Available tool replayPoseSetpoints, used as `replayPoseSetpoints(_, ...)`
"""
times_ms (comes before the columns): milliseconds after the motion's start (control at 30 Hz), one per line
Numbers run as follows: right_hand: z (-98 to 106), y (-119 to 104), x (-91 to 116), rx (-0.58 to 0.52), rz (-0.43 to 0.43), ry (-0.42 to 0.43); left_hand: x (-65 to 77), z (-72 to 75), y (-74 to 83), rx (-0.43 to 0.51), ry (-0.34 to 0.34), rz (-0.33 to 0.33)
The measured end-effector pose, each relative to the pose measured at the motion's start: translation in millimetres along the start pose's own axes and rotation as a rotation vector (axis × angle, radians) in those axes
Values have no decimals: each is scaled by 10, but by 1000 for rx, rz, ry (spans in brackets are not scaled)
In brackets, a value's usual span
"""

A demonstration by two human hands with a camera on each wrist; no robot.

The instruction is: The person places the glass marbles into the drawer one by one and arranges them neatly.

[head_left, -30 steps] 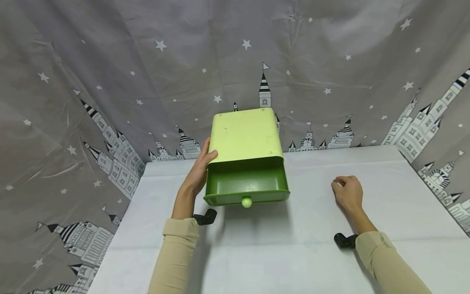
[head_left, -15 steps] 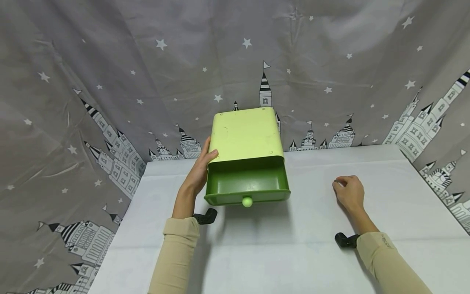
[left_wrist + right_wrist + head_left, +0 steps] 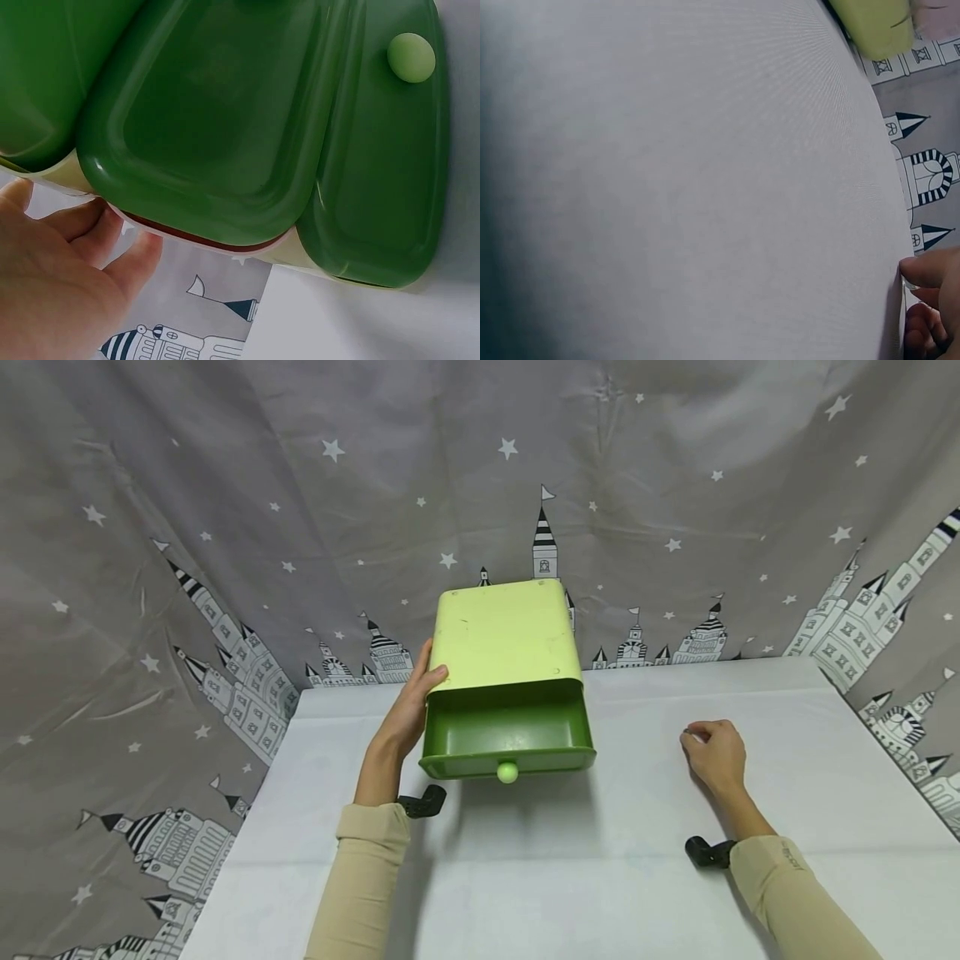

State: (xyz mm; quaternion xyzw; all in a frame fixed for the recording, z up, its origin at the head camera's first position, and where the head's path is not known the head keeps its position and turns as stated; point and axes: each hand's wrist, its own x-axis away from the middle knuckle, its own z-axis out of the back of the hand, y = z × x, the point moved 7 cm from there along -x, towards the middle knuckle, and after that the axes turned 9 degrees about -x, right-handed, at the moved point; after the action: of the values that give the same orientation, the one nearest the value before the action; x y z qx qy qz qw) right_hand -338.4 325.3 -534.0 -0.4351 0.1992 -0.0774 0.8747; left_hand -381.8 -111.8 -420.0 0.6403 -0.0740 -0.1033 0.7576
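Observation:
A pale yellow-green drawer unit (image 3: 506, 631) stands at the middle back, its dark green top drawer (image 3: 510, 731) pulled out toward me. Nothing lies on the visible drawer floor; a round light green knob (image 3: 507, 772) sits on its front. Along the unit's left side my left hand (image 3: 405, 718) presses with extended fingers, the thumb by the upper front corner. Below, a middle drawer front (image 3: 217, 120) and a lower drawer front (image 3: 382, 165) are pushed in. To the right, low over the table, my right hand (image 3: 716, 756) pinches a tiny greyish thing (image 3: 687, 731), mostly hidden by the fingertips.
A white cloth (image 3: 637, 893) covers the table. Behind it hangs a grey curtain (image 3: 360, 527) printed with castles and stars. A black wrist camera (image 3: 422, 802) sticks out near the left cuff, another black wrist camera (image 3: 708, 852) near the right cuff.

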Motion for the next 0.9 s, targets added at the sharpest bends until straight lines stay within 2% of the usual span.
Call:
replayPoseSetpoints(633, 7, 19, 6, -44, -95, -22, -6, 2, -21, 0, -10, 5)
replayPoseSetpoints(900, 80, 0, 5, -94, -80, -20, -11, -2, -9, 5, -4, -9)
